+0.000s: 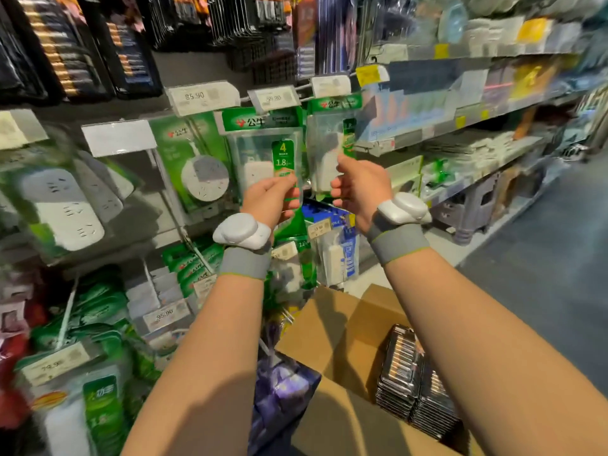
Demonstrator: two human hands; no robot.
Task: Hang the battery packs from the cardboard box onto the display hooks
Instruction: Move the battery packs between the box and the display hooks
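An open cardboard box point(332, 327) stands low at the right, with stacks of black battery packs point(414, 380) inside it. More black battery packs point(62, 51) hang on hooks at the upper left. My left hand point(271, 199) grips the lower part of a green power-strip package point(263, 149) hanging from a hook. My right hand point(357, 189) pinches the lower edge of the neighbouring green package point(329, 143). Neither hand holds a battery pack.
Green and white power-strip packages point(62, 205) fill the hooks at the left and below, with price tags point(204, 97) on the hook ends. Shelves point(460, 126) of goods run off to the right. A grey aisle floor point(539, 258) lies at the right.
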